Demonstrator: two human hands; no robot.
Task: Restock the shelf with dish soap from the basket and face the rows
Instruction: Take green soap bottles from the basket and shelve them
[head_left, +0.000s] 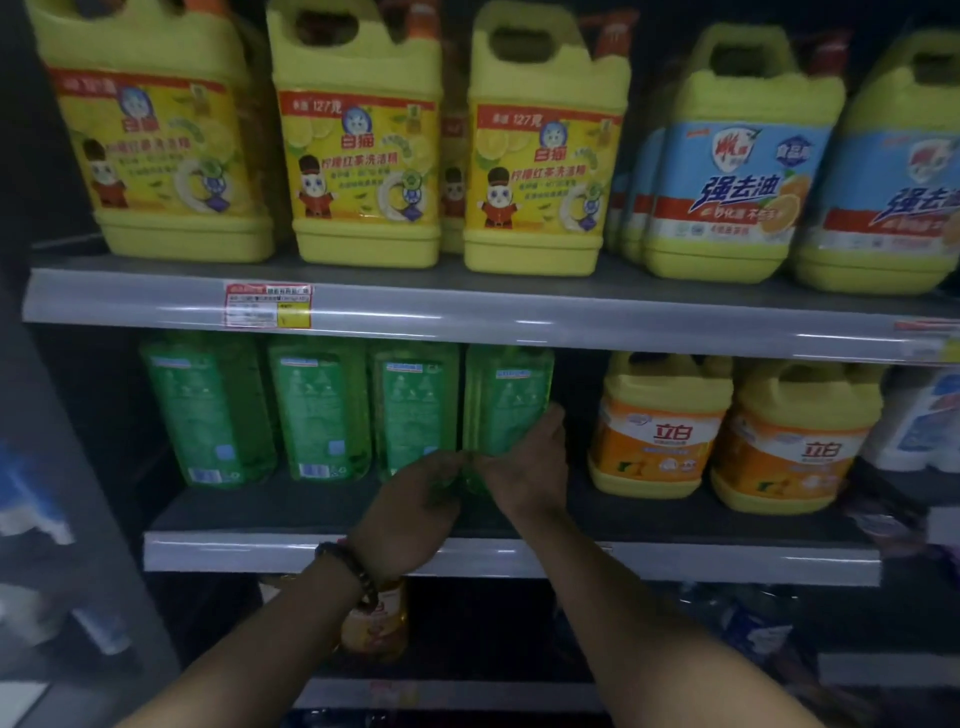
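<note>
Dark shelf (291, 514) lay bare along its front edge, where the left hand (415, 499) and right hand (530, 467) gripped the base of a translucent green bottle (506, 400), rightmost of four showing back labels. Past a narrow gap sat orange 立白 jugs (657, 431); above stood yellow 白猫 jugs (363, 150) marked 127克 and blue-labelled 强去油 jugs (727, 176).

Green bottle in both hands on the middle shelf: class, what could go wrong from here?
1. The left hand and right hand grip the green bottle low down, close beside the neighbouring green bottle. Turning it could knock that neighbour out of line.
2. The leftmost green bottle shows a barcode facing outward, so it is probably back to front. The row may end up wrongly faced.
</note>
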